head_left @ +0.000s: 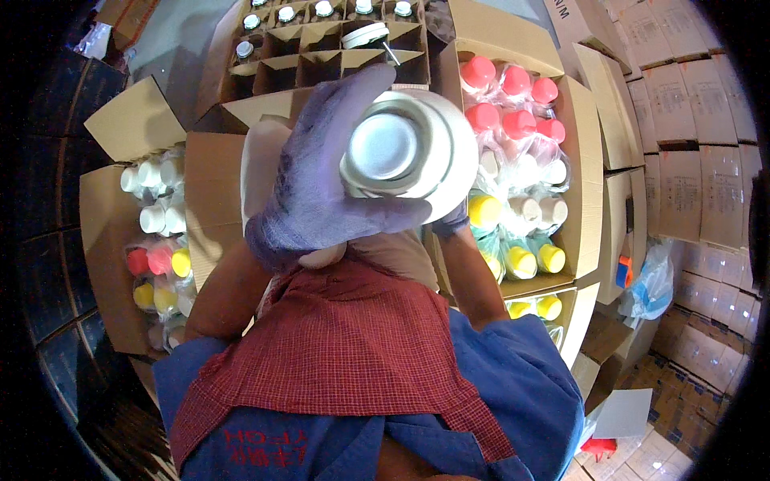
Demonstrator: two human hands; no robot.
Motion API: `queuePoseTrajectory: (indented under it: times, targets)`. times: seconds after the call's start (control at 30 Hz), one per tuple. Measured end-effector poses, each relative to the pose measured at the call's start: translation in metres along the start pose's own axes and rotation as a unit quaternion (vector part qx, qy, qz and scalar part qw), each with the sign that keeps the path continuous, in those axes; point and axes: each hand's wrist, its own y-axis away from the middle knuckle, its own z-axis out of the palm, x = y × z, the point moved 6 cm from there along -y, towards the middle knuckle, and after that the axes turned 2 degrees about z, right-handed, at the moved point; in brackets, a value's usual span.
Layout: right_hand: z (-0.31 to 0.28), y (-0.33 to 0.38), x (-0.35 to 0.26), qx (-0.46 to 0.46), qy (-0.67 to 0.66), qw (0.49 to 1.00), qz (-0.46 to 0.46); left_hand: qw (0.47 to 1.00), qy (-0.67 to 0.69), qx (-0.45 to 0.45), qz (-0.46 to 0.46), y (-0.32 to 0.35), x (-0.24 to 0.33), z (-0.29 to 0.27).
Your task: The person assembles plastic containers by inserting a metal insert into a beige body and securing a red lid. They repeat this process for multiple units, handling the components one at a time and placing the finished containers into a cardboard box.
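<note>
A white bottle (457, 144) with a round white cap (385, 147) points its top up at me, in front of my apron. My left hand (301, 176), in a purple-grey glove, curves round its left side, thumb on the far side and fingers on the near side. Close against the bottle's lower right is my gloved right hand (451, 221); the bottle hides its fingers. Just beyond, a white round lid (365, 34) with a thin rod lies tilted on a carton with dividers (317, 44).
White-capped bottles (323, 9) stand in the divided carton's far cells. At right, an open carton (584, 176) holds bagged bottles with red, white and yellow caps; another open carton (104, 232) stands at left. Stacked cartons (682, 184) line the right side. An orange-and-blue tool (624, 272) hangs nearby.
</note>
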Motion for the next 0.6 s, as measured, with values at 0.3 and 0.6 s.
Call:
queuePoseTrajectory:
  times: [0.3, 0.6]
  targets:
    - [0.026, 0.027, -0.027, -0.009, -0.071, 0.997, 0.027, 0.996, 0.007, -0.059, 0.067, -0.006, 0.030, 0.004]
    - [-0.004, 0.074, -0.021, 0.025, -0.395, 0.895, 0.206, 0.998, 0.032, 0.012, -0.045, 0.031, -0.009, 0.004]
